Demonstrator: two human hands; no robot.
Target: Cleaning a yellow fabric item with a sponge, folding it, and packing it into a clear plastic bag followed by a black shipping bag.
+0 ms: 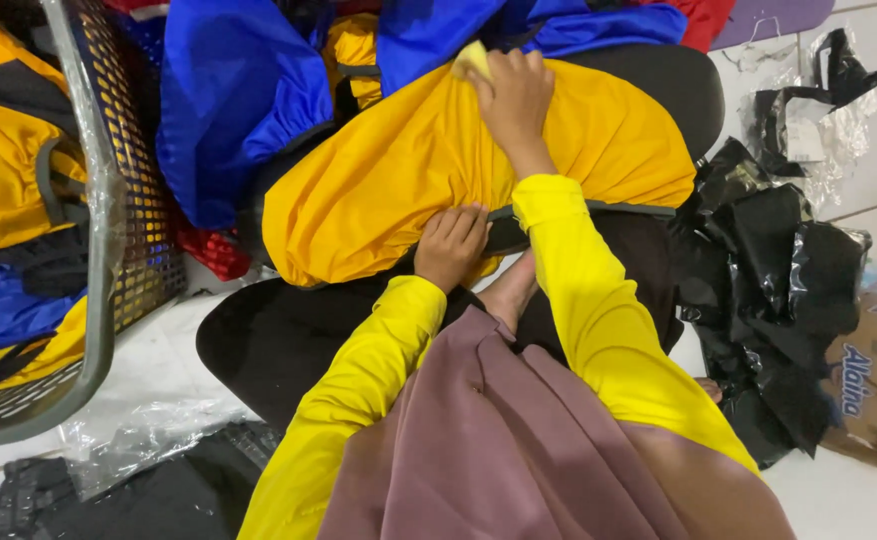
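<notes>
The right hand [513,100] is closed on a small pale yellow piece [471,58], which is pressed against the far upper part of the yellow garment [408,170]. The left hand [450,245] is laid with curled fingers on the near edge of the same garment, at its dark hem; whether fabric is pinched cannot be told. The garment is draped over a black rounded support [678,90], directly ahead of the person. Blue garments [228,100] lie against it on the far left, and a mesh basket [128,150] of similar items stands further left. Loose black plastic bags [768,260] lie to the right. Slippage of the smooth fabric under the left hand is judged likely if pressure is applied unevenly; bunching would follow.
</notes>
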